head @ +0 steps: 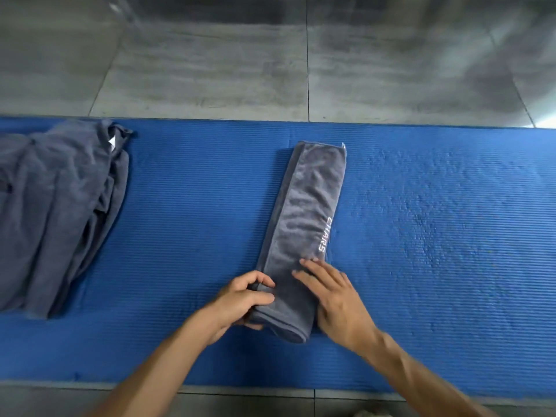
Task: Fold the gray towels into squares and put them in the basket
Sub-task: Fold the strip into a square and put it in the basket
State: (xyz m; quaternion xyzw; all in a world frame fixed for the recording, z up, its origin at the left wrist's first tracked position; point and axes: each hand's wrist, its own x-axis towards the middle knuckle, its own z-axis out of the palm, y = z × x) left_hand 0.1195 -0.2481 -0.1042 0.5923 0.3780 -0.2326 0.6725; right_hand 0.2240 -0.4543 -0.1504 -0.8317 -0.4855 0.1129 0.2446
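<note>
Folded gray towel (304,224) lies mid-mat (436,236), near end between your hands. Left hand (243,299) pinches its left edge; right hand (334,299) presses flat, fingers spread. White lettering: "CHARS".

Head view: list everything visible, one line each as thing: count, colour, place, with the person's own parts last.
Folded towel: one, gray with white lettering, a long narrow strip at the middle of the mat, running away from the person.
Towel pile: one rumpled heap, gray, at the mat's left end; number of towels in it cannot be told.
Mat: one, blue, ribbed, lying across the floor.
Floor: gray tiles, beyond and in front of the mat.
Left hand: one, its grip pinching the strip's near left edge.
Right hand: one, fingers straight, resting on the strip's near end.
</note>
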